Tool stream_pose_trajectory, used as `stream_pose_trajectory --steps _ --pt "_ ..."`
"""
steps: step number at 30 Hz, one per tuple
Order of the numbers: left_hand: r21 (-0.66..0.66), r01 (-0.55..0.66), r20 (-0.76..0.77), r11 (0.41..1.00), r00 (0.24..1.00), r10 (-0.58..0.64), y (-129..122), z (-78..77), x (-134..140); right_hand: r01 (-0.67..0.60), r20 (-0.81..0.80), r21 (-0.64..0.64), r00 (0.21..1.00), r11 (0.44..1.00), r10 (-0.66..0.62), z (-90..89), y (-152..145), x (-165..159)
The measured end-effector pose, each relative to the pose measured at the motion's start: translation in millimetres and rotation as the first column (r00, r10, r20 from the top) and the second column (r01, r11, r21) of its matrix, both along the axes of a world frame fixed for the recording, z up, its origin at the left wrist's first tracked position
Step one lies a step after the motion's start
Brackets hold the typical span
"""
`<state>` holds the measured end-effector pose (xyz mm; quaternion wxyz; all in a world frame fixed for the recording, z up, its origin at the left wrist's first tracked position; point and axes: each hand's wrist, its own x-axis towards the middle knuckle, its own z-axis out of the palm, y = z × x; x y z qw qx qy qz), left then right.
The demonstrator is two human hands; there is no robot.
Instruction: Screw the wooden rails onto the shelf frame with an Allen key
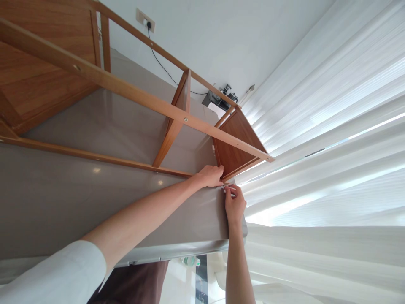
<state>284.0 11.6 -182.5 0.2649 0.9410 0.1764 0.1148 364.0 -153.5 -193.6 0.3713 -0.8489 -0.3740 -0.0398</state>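
A wooden shelf frame (172,110) lies on its side on the grey tabletop (126,198), with long rails, a cross shelf (171,135) and an end panel (242,137). My left hand (210,175) reaches across to the frame's near right corner, its fingers closed round the wood where the lower rail meets the end panel. Just beside it, my right hand (235,203) pinches a thin, light metal tool (232,188) against the outside of that corner. The tool's tip and whatever it touches are too small to make out.
White curtains (332,177) hang close on the right. Behind the frame, a dark device (218,99) stands near the wall, and a black cord runs to a wall socket (145,20). Bottles (191,261) sit below the table's front edge.
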Motion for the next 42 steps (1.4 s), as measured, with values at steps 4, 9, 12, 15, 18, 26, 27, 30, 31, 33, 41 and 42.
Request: stream_pose_trajectory --steps 4,9,12,15,18,26,27,30,31,33,41,42 --pt "0.006 -0.003 -0.001 1.000 1.000 0.003 -0.3 -0.7 0.9 0.012 -0.163 0.026 0.987 1.000 -0.008 -1.2 0.6 10.8" --pt "0.012 -0.005 -0.002 1.000 1.000 0.005 -0.5 0.1 0.5 0.013 -0.270 0.053 0.963 0.998 0.002 -2.8 0.9 15.9" --pt "0.014 -0.006 -0.005 1.000 1.000 0.006 -0.5 0.9 -0.2 0.008 -0.282 0.069 0.959 0.998 0.011 -4.0 0.8 15.2" --pt "0.011 -0.006 -0.011 1.000 1.000 0.006 -0.7 1.5 -0.7 0.002 -0.260 0.080 0.966 0.997 0.019 -4.8 -0.8 13.0" --pt "0.005 -0.007 -0.018 1.000 1.000 0.007 -1.0 2.0 -1.0 0.007 -0.196 0.073 0.981 0.997 0.008 -4.5 -3.0 9.3" --pt "0.002 -0.007 -0.020 1.000 1.000 0.008 -0.8 2.4 -1.6 0.013 0.070 -0.005 0.997 1.000 -0.013 -1.6 -0.2 -3.9" --pt "0.002 -0.006 -0.020 1.000 1.000 0.006 -0.6 2.3 -1.6 0.004 0.090 -0.014 0.996 1.000 -0.003 -1.4 0.2 -5.1" --pt "0.001 0.006 -0.013 1.000 1.000 -0.006 0.2 1.7 -1.4 -0.019 0.134 -0.037 0.991 0.999 0.024 -1.2 0.6 -7.7" --pt "0.000 0.011 -0.010 1.000 1.000 -0.011 0.5 1.5 -1.3 -0.027 0.144 -0.044 0.989 0.999 0.034 -1.2 0.5 -8.3" --pt "-0.001 0.016 -0.006 1.000 1.000 -0.016 0.9 1.0 -1.0 -0.039 0.152 -0.054 0.987 0.998 0.047 -1.1 0.6 -9.4" --pt "-0.004 0.005 -0.008 1.000 1.000 -0.005 0.5 1.5 -0.5 0.016 0.004 -0.009 1.000 1.000 -0.016 0.6 1.6 -1.5" --pt "-0.002 0.002 -0.007 1.000 1.000 -0.002 0.3 1.4 -0.2 0.021 -0.036 -0.003 0.999 1.000 -0.021 0.9 1.6 1.1"
